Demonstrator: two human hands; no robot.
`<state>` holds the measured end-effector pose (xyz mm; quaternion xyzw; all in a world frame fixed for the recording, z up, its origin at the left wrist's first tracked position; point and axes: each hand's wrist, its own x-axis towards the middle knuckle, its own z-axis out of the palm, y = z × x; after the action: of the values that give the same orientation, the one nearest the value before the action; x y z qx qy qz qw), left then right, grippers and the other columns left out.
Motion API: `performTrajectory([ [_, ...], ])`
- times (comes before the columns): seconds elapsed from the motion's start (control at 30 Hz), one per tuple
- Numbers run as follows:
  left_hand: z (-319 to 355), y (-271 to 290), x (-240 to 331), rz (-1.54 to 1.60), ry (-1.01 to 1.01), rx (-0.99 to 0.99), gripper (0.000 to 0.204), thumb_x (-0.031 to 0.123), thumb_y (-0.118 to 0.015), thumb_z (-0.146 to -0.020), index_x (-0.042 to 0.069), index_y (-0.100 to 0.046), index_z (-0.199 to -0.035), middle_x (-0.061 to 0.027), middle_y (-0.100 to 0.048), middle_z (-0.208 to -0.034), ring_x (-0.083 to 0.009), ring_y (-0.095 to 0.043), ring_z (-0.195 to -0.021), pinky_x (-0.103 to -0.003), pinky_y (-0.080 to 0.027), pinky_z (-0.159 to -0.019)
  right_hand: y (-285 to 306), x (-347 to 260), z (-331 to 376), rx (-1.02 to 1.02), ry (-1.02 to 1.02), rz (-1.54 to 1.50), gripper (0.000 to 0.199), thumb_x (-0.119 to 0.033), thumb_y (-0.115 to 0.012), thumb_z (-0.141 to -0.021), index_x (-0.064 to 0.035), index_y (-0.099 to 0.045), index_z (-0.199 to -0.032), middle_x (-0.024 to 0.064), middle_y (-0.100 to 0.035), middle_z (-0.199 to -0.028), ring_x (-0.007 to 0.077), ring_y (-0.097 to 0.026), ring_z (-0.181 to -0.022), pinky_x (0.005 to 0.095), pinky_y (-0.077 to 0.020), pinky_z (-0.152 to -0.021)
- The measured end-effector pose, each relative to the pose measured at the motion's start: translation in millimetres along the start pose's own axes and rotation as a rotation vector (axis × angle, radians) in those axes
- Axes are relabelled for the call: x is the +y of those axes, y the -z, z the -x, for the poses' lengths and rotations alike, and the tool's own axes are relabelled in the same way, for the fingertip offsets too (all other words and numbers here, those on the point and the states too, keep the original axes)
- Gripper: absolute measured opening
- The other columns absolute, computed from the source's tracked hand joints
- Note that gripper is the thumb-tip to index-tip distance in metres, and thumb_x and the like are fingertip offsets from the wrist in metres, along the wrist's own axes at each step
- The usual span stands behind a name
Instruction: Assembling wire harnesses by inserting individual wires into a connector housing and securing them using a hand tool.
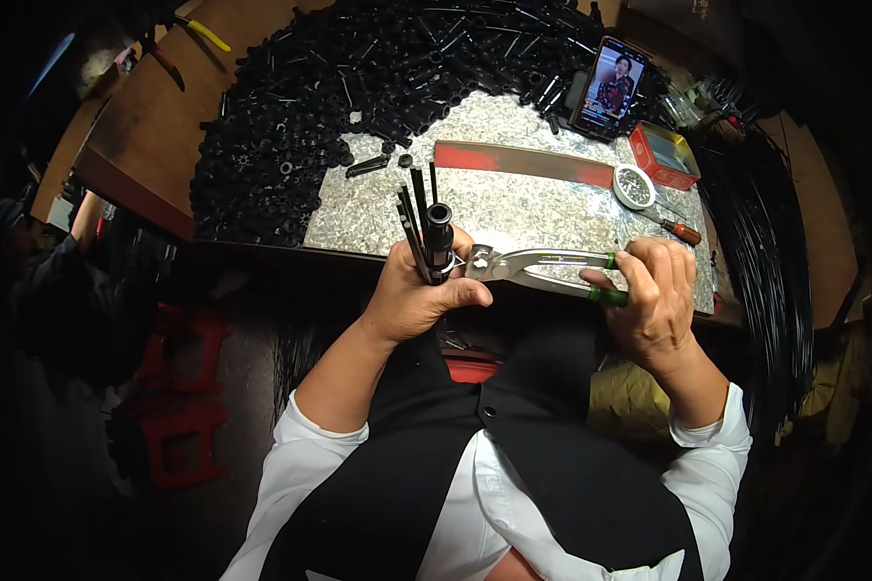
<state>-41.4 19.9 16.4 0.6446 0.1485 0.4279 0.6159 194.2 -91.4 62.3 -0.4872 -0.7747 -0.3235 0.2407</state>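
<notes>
My left hand (407, 300) is closed around a black tubular part (439, 237), which stands upright with its hollow end on top. Several thin black rods (409, 218) rise beside the tube in the same grip. Green-handled pliers (543, 259) are in my right hand (661, 300), its fingers wrapped round the handle ends. Their metal jaws point left and meet the side of the tube near my left fingers. The handles stand somewhat apart. What lies between the jaws is too small to make out.
A large heap of black tubular parts (358, 87) covers the table's back and left. A flat red-and-brown strip (523, 163) lies mid-table. On the right are a phone (606, 89), red tin (686, 177), round white dish (634, 186), screwdriver (681, 231) and long black rods (761, 252).
</notes>
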Motion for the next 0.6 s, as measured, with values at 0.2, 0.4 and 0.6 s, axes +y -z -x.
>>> performTrajectory([
  [0.2,4.3,5.1,-5.9,-0.025,0.079,-0.004,0.04,0.026,-0.085,-0.065,0.005,-0.057,-0.086,0.0014,-0.053,-0.078,-0.0074,-0.049,-0.071,-0.022,-0.04,-0.065,0.3,0.9,0.1,0.031,0.048,0.06,0.054,-0.016,-0.073,-0.077,-0.0083,-0.036,-0.116,0.0109,-0.056,-0.085,0.0257,-0.056,-0.073,0.037,-0.0424,-0.063],
  [0.4,4.4,4.9,-4.2,0.006,0.117,0.039,0.045,0.033,-0.084,-0.065,0.004,-0.057,-0.086,0.0022,-0.052,-0.078,-0.0063,-0.047,-0.069,-0.021,-0.038,-0.062,6.6,-3.4,-0.8,-0.213,-0.065,-0.195,0.049,-0.004,-0.076,-0.067,-0.0003,-0.045,-0.104,0.0145,-0.054,-0.081,0.0305,-0.056,-0.068,0.0363,-0.044,-0.057],
  [0.6,11.2,3.5,-1.2,0.008,0.155,0.028,0.061,0.047,-0.084,-0.056,0.004,-0.058,-0.09,0.0018,-0.052,-0.08,-0.0051,-0.048,-0.067,-0.02,-0.037,-0.061,20.3,-6.9,7.0,-0.53,-0.341,-0.771,0.043,-0.002,-0.077,-0.067,0.0035,-0.05,-0.099,0.0167,-0.057,-0.083,0.0309,-0.06,-0.071,0.0354,-0.0467,-0.059],
])
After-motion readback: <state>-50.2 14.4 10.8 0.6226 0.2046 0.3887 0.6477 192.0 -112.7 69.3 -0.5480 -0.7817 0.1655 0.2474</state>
